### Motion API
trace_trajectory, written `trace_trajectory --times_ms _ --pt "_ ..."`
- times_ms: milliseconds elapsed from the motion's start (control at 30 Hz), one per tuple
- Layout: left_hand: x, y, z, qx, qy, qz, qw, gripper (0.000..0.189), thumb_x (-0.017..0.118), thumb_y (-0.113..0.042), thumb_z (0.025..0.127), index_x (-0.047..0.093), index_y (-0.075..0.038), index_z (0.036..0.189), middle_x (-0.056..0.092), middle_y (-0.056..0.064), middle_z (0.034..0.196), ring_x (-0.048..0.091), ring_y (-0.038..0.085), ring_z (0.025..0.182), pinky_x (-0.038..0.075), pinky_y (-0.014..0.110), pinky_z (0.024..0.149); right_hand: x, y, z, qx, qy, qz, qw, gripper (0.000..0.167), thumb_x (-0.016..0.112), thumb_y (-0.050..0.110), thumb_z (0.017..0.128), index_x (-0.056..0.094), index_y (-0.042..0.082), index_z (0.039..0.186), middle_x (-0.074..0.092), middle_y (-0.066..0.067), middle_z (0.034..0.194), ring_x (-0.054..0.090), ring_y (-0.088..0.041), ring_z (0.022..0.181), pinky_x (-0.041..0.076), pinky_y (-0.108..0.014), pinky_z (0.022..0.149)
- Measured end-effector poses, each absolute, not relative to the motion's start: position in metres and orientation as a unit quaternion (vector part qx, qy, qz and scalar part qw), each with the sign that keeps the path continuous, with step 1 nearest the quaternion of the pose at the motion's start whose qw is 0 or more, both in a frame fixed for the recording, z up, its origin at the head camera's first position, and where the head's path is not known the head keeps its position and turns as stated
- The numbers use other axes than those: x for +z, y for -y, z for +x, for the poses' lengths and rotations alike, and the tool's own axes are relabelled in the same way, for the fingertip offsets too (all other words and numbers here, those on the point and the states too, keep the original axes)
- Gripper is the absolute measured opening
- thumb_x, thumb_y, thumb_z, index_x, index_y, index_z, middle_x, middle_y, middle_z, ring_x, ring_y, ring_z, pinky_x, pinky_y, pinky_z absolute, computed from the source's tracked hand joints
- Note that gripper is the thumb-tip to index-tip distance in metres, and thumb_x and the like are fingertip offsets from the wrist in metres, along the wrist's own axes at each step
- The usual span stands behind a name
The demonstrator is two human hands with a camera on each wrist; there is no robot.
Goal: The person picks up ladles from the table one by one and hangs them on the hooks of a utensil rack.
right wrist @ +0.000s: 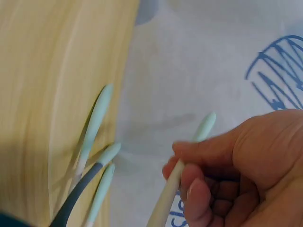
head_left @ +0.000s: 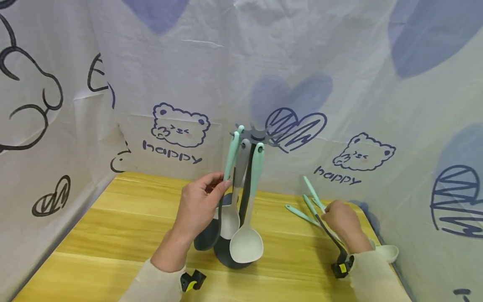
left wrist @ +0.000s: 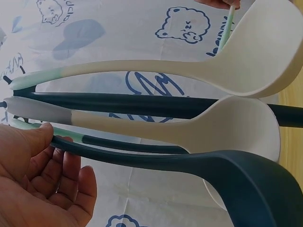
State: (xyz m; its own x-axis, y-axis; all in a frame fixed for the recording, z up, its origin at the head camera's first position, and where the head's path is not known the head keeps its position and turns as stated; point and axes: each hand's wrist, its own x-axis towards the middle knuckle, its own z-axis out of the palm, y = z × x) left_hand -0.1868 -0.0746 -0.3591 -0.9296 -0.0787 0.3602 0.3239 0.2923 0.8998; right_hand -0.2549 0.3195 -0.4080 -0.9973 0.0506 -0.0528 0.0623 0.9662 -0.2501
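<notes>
My left hand [head_left: 198,205] pinches a dark ladle [left wrist: 255,184] by its mint handle, close beside a grey utensil stand [head_left: 258,136]. From the stand hang a cream ladle [head_left: 247,245] with a mint handle and a cream spoon [head_left: 230,220] with a grey handle. Behind them, the left wrist view shows another dark-shafted utensil [left wrist: 132,144], its head mostly hidden. Over at the right, my right hand [head_left: 341,220] pinches a cream-shafted utensil [right wrist: 165,198] between thumb and fingers. Its mint tip pokes out above the thumb; its head is out of the right wrist view.
Several mint-handled utensils [right wrist: 97,118] lie on the wooden table [head_left: 143,218] beside my right hand, one with a dark shaft [head_left: 332,235]. A cream bowl [head_left: 388,253] shows past the right sleeve at the table's edge. Printed cloth [head_left: 234,54] hangs behind and at both sides.
</notes>
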Motion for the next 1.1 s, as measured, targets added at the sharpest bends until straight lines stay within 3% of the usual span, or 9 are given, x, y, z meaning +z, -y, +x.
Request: trace_trajectory --times_ms 200,367,533,767,1100 --pt "-0.358 0.075 -0.187 -0.585 0.789 -0.07 0.174 0.02 0.072 -0.023 0.103 0.077 -0.011 0.118 0.076 0.003 0.099 0.065 0.021 0.088 0.057 0.026 0.073 -0.4 -0.307 -0.246 -0.224 -0.973 0.027 0.047 0.02 0.071 0.018 0.097 0.077 0.005 0.083 0.056 -0.002 0.056 0.053 -0.017 0.052 0.042 -0.033 0.054" --pt "-0.358 0.075 -0.187 -0.585 0.789 -0.069 0.174 0.021 0.071 -0.023 0.103 0.077 -0.011 0.118 0.076 0.005 0.099 0.065 0.021 0.089 0.057 0.026 0.073 -0.398 -0.296 -0.242 -0.335 -0.939 0.03 0.07 0.018 0.066 0.011 0.101 0.076 -0.003 0.097 0.064 -0.009 0.065 0.059 -0.019 0.057 0.051 -0.034 0.055" --pt "-0.358 0.075 -0.187 -0.586 0.789 -0.07 0.173 0.019 0.072 -0.023 0.103 0.077 -0.011 0.117 0.076 0.005 0.099 0.065 0.021 0.088 0.057 0.026 0.073 -0.396 -0.283 -0.238 -0.405 -0.909 0.034 0.09 0.015 0.065 0.006 0.102 0.071 -0.006 0.096 0.061 -0.01 0.069 0.059 -0.019 0.062 0.055 -0.034 0.058" --pt "-0.359 0.074 -0.187 -0.585 0.789 -0.067 0.173 0.02 0.072 -0.024 0.103 0.077 -0.012 0.117 0.076 0.003 0.098 0.065 0.021 0.089 0.057 0.026 0.073 -0.384 -0.265 -0.231 -0.414 -0.909 0.007 0.046 0.015 0.069 0.012 0.102 0.071 -0.003 0.099 0.062 -0.008 0.072 0.057 -0.02 0.065 0.052 -0.032 0.059" --pt "-0.359 0.073 -0.187 -0.586 0.789 -0.069 0.173 0.02 0.072 -0.024 0.103 0.077 -0.012 0.118 0.076 0.005 0.099 0.065 0.021 0.089 0.057 0.026 0.073 -0.376 -0.238 -0.221 -0.429 -0.901 -0.02 -0.057 0.018 0.078 0.02 0.098 0.075 0.002 0.1 0.067 -0.007 0.078 0.056 -0.018 0.063 0.05 -0.028 0.053"
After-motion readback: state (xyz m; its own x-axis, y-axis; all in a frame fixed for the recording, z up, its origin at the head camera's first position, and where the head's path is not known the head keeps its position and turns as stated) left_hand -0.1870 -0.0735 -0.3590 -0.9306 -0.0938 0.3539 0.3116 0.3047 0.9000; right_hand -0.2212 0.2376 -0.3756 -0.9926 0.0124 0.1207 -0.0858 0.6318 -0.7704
